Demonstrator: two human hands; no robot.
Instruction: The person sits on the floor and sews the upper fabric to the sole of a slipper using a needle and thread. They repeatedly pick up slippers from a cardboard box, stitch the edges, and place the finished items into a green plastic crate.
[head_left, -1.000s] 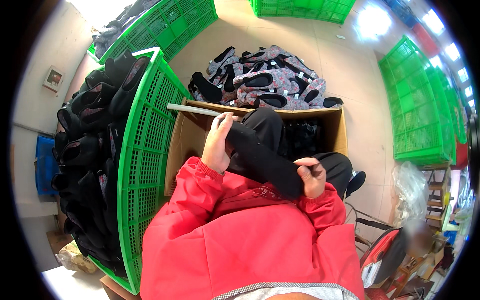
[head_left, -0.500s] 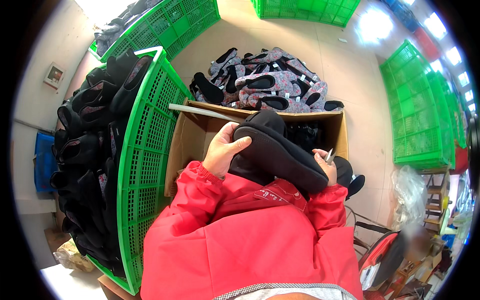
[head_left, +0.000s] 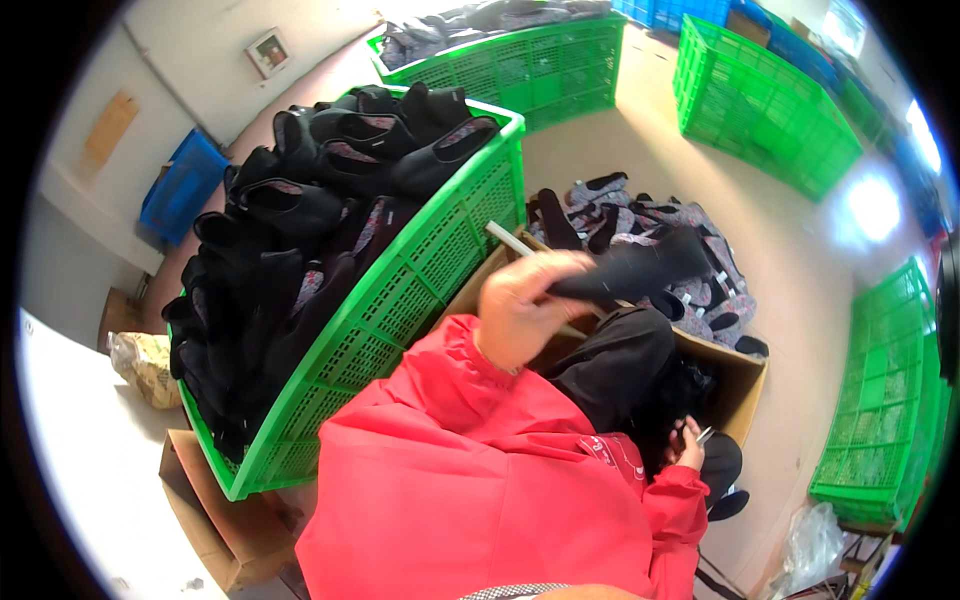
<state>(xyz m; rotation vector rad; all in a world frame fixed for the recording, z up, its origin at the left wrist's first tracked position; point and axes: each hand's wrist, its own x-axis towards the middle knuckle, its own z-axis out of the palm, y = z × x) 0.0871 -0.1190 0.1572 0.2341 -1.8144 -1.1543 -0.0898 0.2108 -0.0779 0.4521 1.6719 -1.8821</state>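
In my left hand (head_left: 522, 308) is a black slipper (head_left: 645, 268), gripped by one end. Both are smeared by motion above the edge of an open cardboard box (head_left: 735, 400). Lower and to the right, my right hand (head_left: 686, 445) rests close to my black trouser leg. Its fingers are curled round a small silver tool with a narrow tip (head_left: 705, 435); the exact kind is too small to tell. Beyond the box lies a heap of floral grey slippers (head_left: 715, 265) with black soles.
At my left stands a green plastic crate (head_left: 420, 270) heaped with black slippers (head_left: 290, 205). Another loaded green crate (head_left: 570, 70) is behind it. More green crates (head_left: 760, 110) stand at the far right. A brown carton (head_left: 215, 520) sits at lower left, and clear plastic (head_left: 810, 545) at lower right.
My left hand has carried the black slipper up and leftward, away from my right hand, which keeps the silver tool. The view has turned left toward the crate of black slippers.
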